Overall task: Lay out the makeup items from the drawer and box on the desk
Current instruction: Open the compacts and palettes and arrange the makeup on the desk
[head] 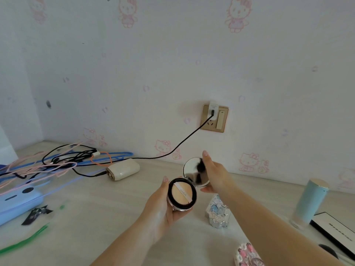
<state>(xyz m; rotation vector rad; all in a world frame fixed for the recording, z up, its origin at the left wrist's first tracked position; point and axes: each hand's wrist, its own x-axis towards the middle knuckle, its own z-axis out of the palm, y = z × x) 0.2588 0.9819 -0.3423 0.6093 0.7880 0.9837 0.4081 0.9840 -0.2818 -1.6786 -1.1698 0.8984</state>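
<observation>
Head view. An open round compact (182,194) is held above the pale wooden desk (99,217), near the middle of the frame. The left hand (163,210) cups the compact's base from below and from the left, fingers curled closed around its dark rim; a peach puff (180,193) with a white ribbon band lies inside the base. The right hand (215,173) grips the hinged mirror lid (195,171), thumb at its lower edge and fingers along its right side, and the lid stands raised, tilted back toward the wall. Just right of the compact and below the right forearm, a silvery patterned case (218,214) stands on the desk. Farther right stands a pale blue cylindrical bottle (311,202) with a light cap, and beside it, at the frame edge, lies a white box with black border (336,233). A floral round item (246,255) is partly visible at the bottom edge. On the left lie tangled cables (57,162), a cream-coloured power bank (124,169), and a blue device (17,204). A black cable runs from the power bank to a charger in the gold wall socket (214,118)
</observation>
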